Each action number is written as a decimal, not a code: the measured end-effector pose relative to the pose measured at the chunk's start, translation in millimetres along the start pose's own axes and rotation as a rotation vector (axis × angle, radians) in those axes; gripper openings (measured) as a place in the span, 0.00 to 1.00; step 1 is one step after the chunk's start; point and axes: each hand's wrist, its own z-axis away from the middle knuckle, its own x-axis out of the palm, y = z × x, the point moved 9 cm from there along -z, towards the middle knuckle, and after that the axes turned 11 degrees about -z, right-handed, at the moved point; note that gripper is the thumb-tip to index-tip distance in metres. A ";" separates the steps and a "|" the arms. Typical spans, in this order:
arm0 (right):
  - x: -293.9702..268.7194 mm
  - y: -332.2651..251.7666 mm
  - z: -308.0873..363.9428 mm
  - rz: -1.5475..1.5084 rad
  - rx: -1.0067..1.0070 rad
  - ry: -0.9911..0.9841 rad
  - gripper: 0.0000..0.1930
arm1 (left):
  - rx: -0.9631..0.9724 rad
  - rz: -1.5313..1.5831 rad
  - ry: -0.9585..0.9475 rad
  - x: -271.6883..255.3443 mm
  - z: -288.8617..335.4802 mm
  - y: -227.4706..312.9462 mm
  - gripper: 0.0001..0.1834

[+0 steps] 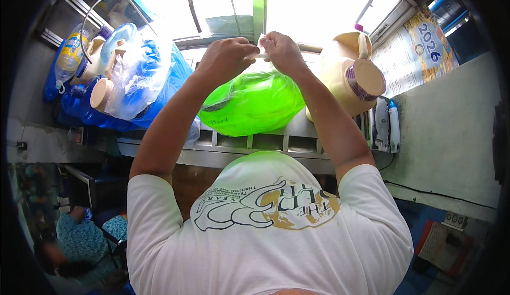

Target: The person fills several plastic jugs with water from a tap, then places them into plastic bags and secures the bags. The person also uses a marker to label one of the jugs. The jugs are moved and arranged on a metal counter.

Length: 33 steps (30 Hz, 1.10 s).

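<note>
A clear plastic bag point(272, 72) with bright green contents point(255, 106) stands in front of me on the metal counter. Its top is gathered and twisted into a narrow white neck. My left hand point(226, 56) pinches one end of that neck, fingers closed. Just beside it, my right hand point(282, 52) grips the neck's upper end, also closed. What exactly fills the bag cannot be made out; dark handwriting marks its near side.
Blue and cream plastic jugs point(101, 93) crowd the left, partly covered by clear bags. A large cream jug point(361, 80) lies tilted at right. The slatted metal counter point(297, 143) runs below the bright window. A calendar point(422, 50) hangs right. Another person point(85, 236) is at lower left.
</note>
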 end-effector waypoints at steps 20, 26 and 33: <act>16.5 8.6 82.1 0.737 -0.264 0.002 0.14 | -0.131 0.210 -0.466 41.0 -1.7 -44.5 0.12; 17.4 -18.2 95.0 0.836 -0.516 0.117 0.14 | 0.066 -0.137 -0.243 4.9 -5.6 -28.9 0.14; 10.0 -47.7 96.2 0.739 -0.540 0.028 0.14 | 0.014 0.749 -0.281 12.7 -14.8 5.2 0.15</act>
